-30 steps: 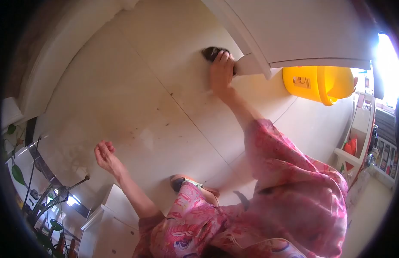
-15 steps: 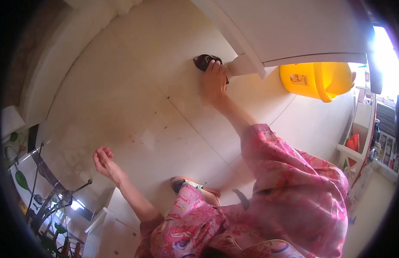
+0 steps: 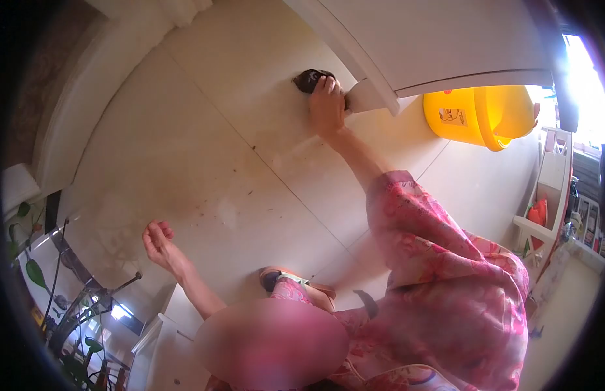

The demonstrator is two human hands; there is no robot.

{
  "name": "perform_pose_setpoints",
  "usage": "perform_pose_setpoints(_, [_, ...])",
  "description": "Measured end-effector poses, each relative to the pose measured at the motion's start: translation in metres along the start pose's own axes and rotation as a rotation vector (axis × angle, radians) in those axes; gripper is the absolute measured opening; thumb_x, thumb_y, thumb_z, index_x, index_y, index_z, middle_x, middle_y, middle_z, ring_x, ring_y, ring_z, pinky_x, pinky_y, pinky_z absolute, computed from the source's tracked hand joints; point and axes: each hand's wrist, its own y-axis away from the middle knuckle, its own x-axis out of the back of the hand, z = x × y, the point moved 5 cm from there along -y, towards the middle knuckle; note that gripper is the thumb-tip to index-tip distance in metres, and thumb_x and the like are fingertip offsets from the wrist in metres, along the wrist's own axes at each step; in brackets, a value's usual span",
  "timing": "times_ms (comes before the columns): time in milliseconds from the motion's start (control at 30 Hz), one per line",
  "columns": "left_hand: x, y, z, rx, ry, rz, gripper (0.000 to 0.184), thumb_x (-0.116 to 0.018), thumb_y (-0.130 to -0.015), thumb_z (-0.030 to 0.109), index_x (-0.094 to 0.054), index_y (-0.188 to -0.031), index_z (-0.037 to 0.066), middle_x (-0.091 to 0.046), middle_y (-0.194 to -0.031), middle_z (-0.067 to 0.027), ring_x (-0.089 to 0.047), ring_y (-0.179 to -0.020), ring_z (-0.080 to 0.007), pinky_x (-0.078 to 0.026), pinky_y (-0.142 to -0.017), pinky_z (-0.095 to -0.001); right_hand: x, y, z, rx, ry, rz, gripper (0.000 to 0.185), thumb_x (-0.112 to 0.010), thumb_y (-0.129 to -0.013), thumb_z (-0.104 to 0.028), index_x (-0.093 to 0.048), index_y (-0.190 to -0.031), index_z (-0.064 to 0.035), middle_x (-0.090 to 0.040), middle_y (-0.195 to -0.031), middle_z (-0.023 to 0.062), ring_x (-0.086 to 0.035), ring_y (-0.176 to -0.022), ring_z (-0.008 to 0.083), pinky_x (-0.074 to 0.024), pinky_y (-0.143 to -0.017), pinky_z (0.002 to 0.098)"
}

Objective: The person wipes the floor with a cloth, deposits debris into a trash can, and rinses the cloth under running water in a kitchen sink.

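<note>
Near the leg of a white cabinet, my right hand (image 3: 328,111) presses a dark bunched cloth (image 3: 308,81) against the pale tiled floor (image 3: 205,143). Its fingers are bent over the cloth, and part of the cloth is hidden under the palm. On the left side, my left hand (image 3: 160,245) hangs over the floor with its fingers curled in. Nothing shows inside it. Small dark crumbs (image 3: 252,192) and brownish smears lie on the tiles between the two hands.
The white cabinet (image 3: 446,45) overhangs at upper right, with a yellow bucket (image 3: 455,117) beside it. A white shelf (image 3: 543,225) holding a red item stands at right. Leafy plants (image 3: 35,274) and a black metal stand (image 3: 97,303) are at lower left.
My right hand has slid the dark cloth slightly forward, towards the top of the view. My left hand has hardly moved. The view has shifted a little.
</note>
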Motion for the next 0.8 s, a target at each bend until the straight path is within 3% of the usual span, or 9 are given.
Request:
perform_pose_setpoints(100, [0.003, -0.001, 0.0, 0.002, 0.063, 0.063, 0.027, -0.054, -0.092, 0.03, -0.059, -0.096, 0.004, -0.059, -0.081, -0.0045, -0.05, -0.072, -0.0107, -0.042, -0.067, -0.0261, 0.0, 0.029, -0.008, -0.004, 0.14, 0.051, 0.039, -0.053, -0.08, -0.008, -0.049, -0.114, 0.0105, -0.052, -0.108, 0.0185, -0.054, -0.1, 0.0308, -0.0467, -0.086, 0.0366])
perform_pose_setpoints(300, [0.001, 0.002, 0.009, -0.012, 0.026, 0.008, 0.028, -0.055, -0.091, 0.03, -0.059, -0.097, 0.004, -0.059, -0.081, -0.0044, -0.051, -0.072, -0.0102, -0.042, -0.067, -0.0257, 0.014, -0.006, -0.005, 0.001, 0.267, -0.095, 0.036, -0.053, -0.081, -0.006, -0.049, -0.112, 0.0109, -0.052, -0.105, 0.018, -0.054, -0.097, 0.0312, -0.0457, -0.087, 0.0385])
perform_pose_setpoints(333, [0.004, 0.002, 0.008, -0.013, 0.025, 0.011, 0.028, -0.055, -0.091, 0.03, -0.059, -0.097, 0.004, -0.059, -0.081, -0.0044, -0.051, -0.072, -0.0102, -0.042, -0.067, -0.0257, 0.018, 0.003, -0.007, 0.013, 0.177, 0.151, 0.031, -0.053, -0.081, -0.006, -0.051, -0.108, 0.0099, -0.053, -0.102, 0.0177, -0.054, -0.097, 0.031, -0.0451, -0.087, 0.0385])
perform_pose_setpoints(367, [0.007, -0.001, 0.005, -0.015, 0.044, 0.048, 0.028, -0.055, -0.091, 0.031, -0.059, -0.097, 0.004, -0.059, -0.081, -0.0042, -0.051, -0.072, -0.0102, -0.042, -0.067, -0.0257, 0.012, 0.011, -0.007, 0.015, 0.177, 0.163, 0.031, -0.053, -0.081, -0.006, -0.051, -0.108, 0.0099, -0.053, -0.102, 0.0177, -0.054, -0.097, 0.031, -0.0451, -0.087, 0.0385])
perform_pose_setpoints(467, [0.004, 0.0, 0.003, -0.004, 0.056, 0.058, 0.029, -0.056, -0.091, 0.032, -0.059, -0.097, 0.004, -0.059, -0.081, -0.004, -0.051, -0.072, -0.01, -0.041, -0.067, -0.0256, 0.009, 0.025, -0.008, 0.057, 0.21, 0.104, 0.029, -0.053, -0.081, -0.006, -0.051, -0.106, 0.0091, -0.054, -0.101, 0.0184, -0.054, -0.096, 0.0302, -0.0474, -0.083, 0.0361])
perform_pose_setpoints(567, [-0.003, 0.004, 0.01, -0.012, 0.039, 0.011, 0.03, -0.057, -0.09, 0.032, -0.059, -0.097, 0.004, -0.06, -0.081, -0.0039, -0.05, -0.072, -0.0098, -0.041, -0.067, -0.0254, 0.007, 0.001, -0.002, -0.001, 0.17, -0.048, 0.037, -0.051, -0.078, -0.01, -0.052, -0.106, 0.0139, -0.051, -0.107, 0.0245, -0.05, -0.098, 0.0321, -0.0388, -0.089, 0.0417])
perform_pose_setpoints(667, [0.002, 0.001, 0.014, -0.033, 0.047, 0.026, 0.03, -0.057, -0.09, 0.032, -0.059, -0.097, 0.004, -0.06, -0.081, -0.0038, -0.05, -0.071, -0.0097, -0.041, -0.067, -0.0249, -0.001, 0.006, -0.002, -0.014, 0.131, -0.001, 0.033, -0.051, -0.079, -0.011, -0.053, -0.104, 0.0113, -0.051, -0.102, 0.0217, -0.05, -0.096, 0.0309, -0.0399, -0.085, 0.0399])
perform_pose_setpoints(733, [0.003, 0.0, 0.01, -0.024, 0.058, 0.053, 0.029, -0.057, -0.09, 0.032, -0.059, -0.097, 0.004, -0.059, -0.081, -0.0037, -0.05, -0.071, -0.0096, -0.041, -0.067, -0.0246, 0.004, 0.033, -0.009, 0.044, 0.281, 0.233, 0.025, -0.05, -0.08, -0.01, -0.055, -0.099, 0.0054, -0.051, -0.094, 0.0173, -0.05, -0.093, 0.0287, -0.041, -0.079, 0.0373])
perform_pose_setpoints(800, [0.001, -0.003, 0.003, 0.002, 0.087, 0.031, 0.029, -0.057, -0.091, 0.032, -0.059, -0.097, 0.004, -0.059, -0.082, -0.0035, -0.05, -0.072, -0.0094, -0.04, -0.067, -0.0245, -0.001, 0.01, -0.003, -0.019, 0.207, 0.099, 0.025, -0.05, -0.081, -0.01, -0.055, -0.099, 0.0057, -0.051, -0.096, 0.0176, -0.05, -0.092, 0.0285, -0.0413, -0.08, 0.0378])
